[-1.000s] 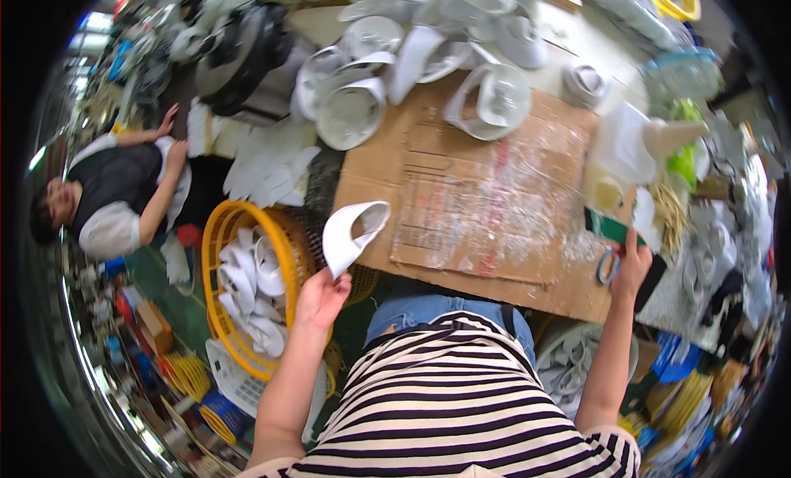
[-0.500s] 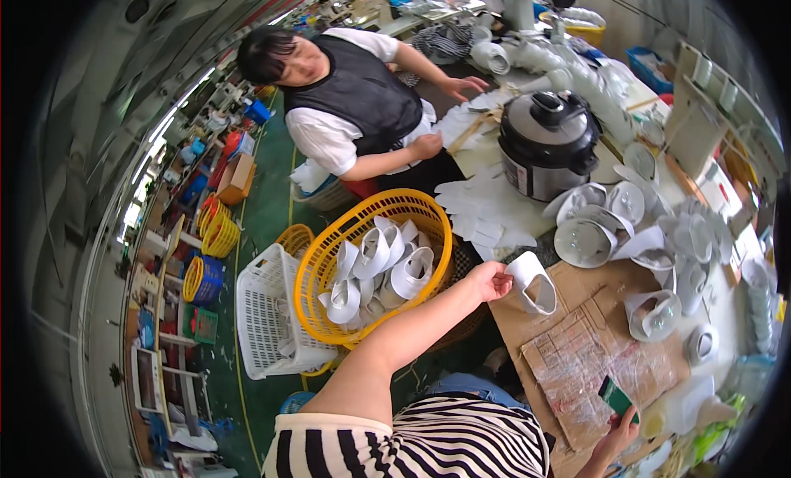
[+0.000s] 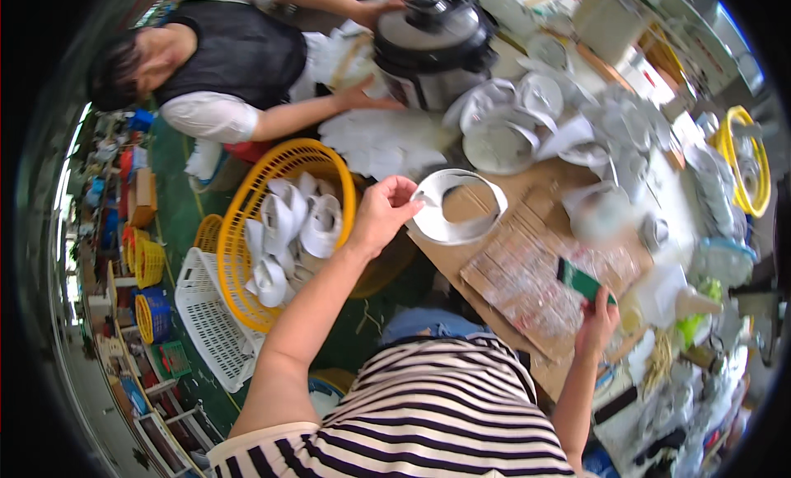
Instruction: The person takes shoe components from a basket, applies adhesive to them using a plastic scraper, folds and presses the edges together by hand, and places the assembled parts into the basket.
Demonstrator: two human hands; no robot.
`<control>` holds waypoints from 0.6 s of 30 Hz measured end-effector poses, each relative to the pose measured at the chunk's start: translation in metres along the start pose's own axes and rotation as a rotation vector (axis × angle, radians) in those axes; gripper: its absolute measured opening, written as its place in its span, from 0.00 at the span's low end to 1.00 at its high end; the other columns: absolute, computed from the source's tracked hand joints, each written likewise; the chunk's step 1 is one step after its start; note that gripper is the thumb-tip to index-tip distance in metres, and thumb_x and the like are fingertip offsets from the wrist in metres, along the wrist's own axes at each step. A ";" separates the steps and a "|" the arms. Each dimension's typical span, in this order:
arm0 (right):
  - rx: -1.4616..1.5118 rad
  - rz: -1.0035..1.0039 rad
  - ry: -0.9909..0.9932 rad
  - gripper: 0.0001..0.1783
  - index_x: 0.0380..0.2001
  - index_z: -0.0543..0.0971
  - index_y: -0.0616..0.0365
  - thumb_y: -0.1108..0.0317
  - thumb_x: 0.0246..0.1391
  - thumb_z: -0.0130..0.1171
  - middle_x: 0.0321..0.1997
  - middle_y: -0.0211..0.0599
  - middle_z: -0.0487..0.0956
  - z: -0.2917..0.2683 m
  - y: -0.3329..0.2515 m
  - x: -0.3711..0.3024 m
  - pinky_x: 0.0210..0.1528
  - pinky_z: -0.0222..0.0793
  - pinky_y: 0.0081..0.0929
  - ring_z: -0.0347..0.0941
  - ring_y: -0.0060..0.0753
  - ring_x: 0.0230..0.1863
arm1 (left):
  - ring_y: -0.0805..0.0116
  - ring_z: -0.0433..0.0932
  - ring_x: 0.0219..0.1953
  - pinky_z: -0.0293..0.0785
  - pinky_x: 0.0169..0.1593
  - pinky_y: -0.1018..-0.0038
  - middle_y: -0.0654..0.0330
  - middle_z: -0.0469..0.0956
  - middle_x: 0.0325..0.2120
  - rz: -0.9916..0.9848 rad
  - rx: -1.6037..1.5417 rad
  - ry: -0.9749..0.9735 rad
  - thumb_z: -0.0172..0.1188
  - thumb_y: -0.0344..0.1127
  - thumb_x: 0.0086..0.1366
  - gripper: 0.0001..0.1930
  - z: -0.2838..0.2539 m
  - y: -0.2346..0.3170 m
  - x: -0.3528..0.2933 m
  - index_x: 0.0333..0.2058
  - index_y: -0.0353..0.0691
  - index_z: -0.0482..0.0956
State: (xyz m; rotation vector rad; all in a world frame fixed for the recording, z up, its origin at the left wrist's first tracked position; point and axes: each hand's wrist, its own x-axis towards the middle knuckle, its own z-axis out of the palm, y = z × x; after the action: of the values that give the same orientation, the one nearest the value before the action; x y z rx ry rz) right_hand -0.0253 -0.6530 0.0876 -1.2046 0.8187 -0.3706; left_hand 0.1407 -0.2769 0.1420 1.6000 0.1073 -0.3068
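Note:
Pinched by its near edge, a white curved band (image 3: 442, 230) forming an open ring is held in my left hand (image 3: 386, 216), raised over the cardboard's left edge. My right hand (image 3: 596, 325) grips a flat dark-green rectangular piece (image 3: 582, 279), whose exact kind I cannot make out, above the plastic-wrapped cardboard (image 3: 519, 288). To the left of my left forearm, a yellow basket (image 3: 234, 222) contains several similar white bands (image 3: 320, 229). More curved white and translucent pieces (image 3: 503, 140) are heaped on the table beyond my hands.
Across the table a co-worker in a dark vest (image 3: 239, 58) has both hands at a black and silver electric pressure cooker (image 3: 432, 45). A white crate (image 3: 206, 313) stands beside the yellow basket. Clear plastic bottles (image 3: 659, 292) sit to my right.
My left hand has brought the white band closer to me, and its ring now faces up more. The co-worker's hands have moved from the white sheets to the cooker.

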 end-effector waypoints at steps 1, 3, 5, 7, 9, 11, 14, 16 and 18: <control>0.027 -0.006 -0.069 0.10 0.33 0.75 0.59 0.63 0.60 0.56 0.24 0.27 0.74 0.011 -0.006 -0.003 0.24 0.63 0.17 0.67 0.18 0.21 | 0.80 0.75 0.33 0.73 0.40 0.82 0.66 0.77 0.31 0.021 0.049 -0.009 0.63 0.23 0.57 0.10 0.007 -0.010 -0.005 0.37 0.36 0.74; 0.027 -0.021 -0.099 0.11 0.33 0.76 0.60 0.63 0.61 0.54 0.25 0.27 0.74 0.022 -0.014 -0.007 0.26 0.63 0.16 0.67 0.18 0.24 | 0.79 0.75 0.34 0.73 0.41 0.81 0.65 0.77 0.32 0.022 0.118 -0.027 0.61 0.22 0.57 0.10 0.027 -0.024 0.005 0.38 0.35 0.74; 0.019 -0.035 -0.168 0.11 0.35 0.76 0.61 0.63 0.61 0.54 0.26 0.28 0.75 0.033 -0.013 -0.007 0.28 0.63 0.17 0.67 0.18 0.24 | 0.78 0.75 0.33 0.73 0.40 0.81 0.64 0.77 0.31 0.095 0.217 0.024 0.60 0.22 0.57 0.09 0.042 -0.026 0.002 0.37 0.34 0.74; -0.080 -0.085 -0.209 0.12 0.37 0.76 0.64 0.64 0.62 0.53 0.24 0.30 0.75 0.051 -0.012 -0.011 0.27 0.64 0.18 0.68 0.19 0.24 | 0.78 0.75 0.31 0.73 0.38 0.80 0.64 0.77 0.30 0.142 0.272 0.048 0.60 0.22 0.57 0.09 0.057 -0.037 -0.001 0.36 0.34 0.74; -0.247 -0.133 -0.228 0.13 0.39 0.76 0.66 0.65 0.62 0.53 0.26 0.32 0.76 0.069 -0.004 -0.015 0.28 0.65 0.18 0.69 0.19 0.25 | 0.71 0.77 0.28 0.75 0.33 0.76 0.60 0.76 0.28 0.293 0.369 0.116 0.60 0.21 0.54 0.09 0.074 -0.050 -0.008 0.35 0.34 0.73; -0.441 -0.240 -0.291 0.13 0.40 0.77 0.65 0.64 0.62 0.53 0.23 0.29 0.76 0.089 0.011 -0.016 0.26 0.65 0.17 0.70 0.18 0.23 | 0.69 0.77 0.28 0.74 0.33 0.75 0.58 0.75 0.30 0.284 0.442 0.061 0.59 0.21 0.54 0.11 0.084 -0.067 -0.016 0.37 0.35 0.72; -0.631 -0.528 -0.359 0.06 0.36 0.77 0.62 0.72 0.56 0.57 0.27 0.41 0.75 0.119 0.034 -0.015 0.27 0.68 0.29 0.73 0.36 0.24 | 0.69 0.77 0.29 0.74 0.34 0.74 0.58 0.75 0.30 0.201 0.393 0.032 0.59 0.21 0.55 0.11 0.091 -0.080 -0.027 0.37 0.35 0.72; -0.711 -0.716 -0.347 0.07 0.37 0.77 0.62 0.72 0.56 0.57 0.29 0.42 0.75 0.131 0.048 -0.004 0.29 0.69 0.31 0.74 0.40 0.26 | 0.69 0.77 0.29 0.74 0.35 0.74 0.58 0.76 0.30 0.214 0.383 0.045 0.59 0.21 0.55 0.11 0.091 -0.080 -0.029 0.37 0.35 0.72; -0.797 -0.921 -0.330 0.06 0.36 0.77 0.60 0.74 0.54 0.57 0.32 0.48 0.75 0.138 0.058 -0.003 0.32 0.69 0.36 0.73 0.52 0.32 | 0.69 0.77 0.30 0.74 0.35 0.74 0.58 0.76 0.30 0.215 0.373 0.036 0.59 0.21 0.55 0.10 0.091 -0.083 -0.029 0.37 0.35 0.72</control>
State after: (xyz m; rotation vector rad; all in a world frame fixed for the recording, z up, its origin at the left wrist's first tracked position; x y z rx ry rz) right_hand 0.0641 -0.5377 0.0522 -2.3087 0.0375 -0.5830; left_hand 0.0798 -0.3587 0.0674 1.9684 -0.0999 -0.1344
